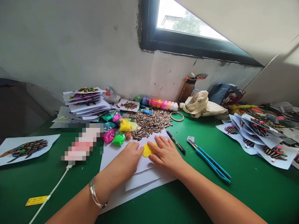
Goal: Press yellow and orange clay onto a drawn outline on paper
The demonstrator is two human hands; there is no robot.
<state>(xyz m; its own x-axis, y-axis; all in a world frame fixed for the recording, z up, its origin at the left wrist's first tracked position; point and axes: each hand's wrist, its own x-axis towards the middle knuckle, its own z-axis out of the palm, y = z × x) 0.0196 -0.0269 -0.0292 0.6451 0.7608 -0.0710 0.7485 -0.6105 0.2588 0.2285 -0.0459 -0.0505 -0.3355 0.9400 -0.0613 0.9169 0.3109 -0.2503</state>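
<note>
A flat yellow clay piece lies on white paper stacked in front of me. My right hand rests on the paper with its fingers spread, the index finger lying over the right side of the yellow piece. At the left edge of the same piece is my left hand, its fingers bent together and the thumb touching the yellow; whether it pinches the edge is hidden. Just behind the paper sits a pile of striped seeds, beside small bags of coloured clay.
A black pen and a blue cutter lie right of the paper. Stacked seed pictures stand at the back left and right. A tape ring, a bottle and a cloth bag are behind. A cable crosses the left.
</note>
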